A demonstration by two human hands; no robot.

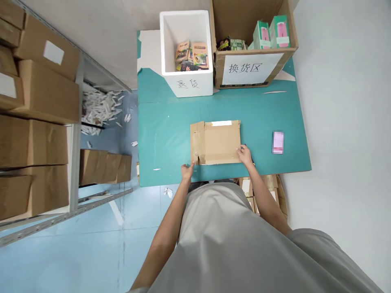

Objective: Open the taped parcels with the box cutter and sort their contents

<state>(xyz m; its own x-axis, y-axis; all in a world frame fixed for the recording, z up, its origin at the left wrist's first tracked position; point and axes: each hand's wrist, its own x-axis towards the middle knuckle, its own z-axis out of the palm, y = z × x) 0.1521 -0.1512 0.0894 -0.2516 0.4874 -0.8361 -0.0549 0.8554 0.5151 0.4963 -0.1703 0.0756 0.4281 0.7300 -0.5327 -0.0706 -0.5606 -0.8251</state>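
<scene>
A flattened cardboard box (222, 140) lies on the green tabletop in front of me, with a strip of clear tape down its left part and a white label on its far edge. There is a small tear near its near left corner. My left hand (187, 171) is closed at that near left corner, fingers partly hidden. On the right edge, close to the near right corner, my right hand (245, 155) grips the cardboard with the thumb on top.
A white foam box (195, 83) holding several small packages and a larger cardboard box (218, 71) with green-and-pink cartons stand at the table's far side. A phone (277, 142) lies right. Shelves of cardboard boxes (45, 91) stand left; more cartons (270, 181) sit below the table.
</scene>
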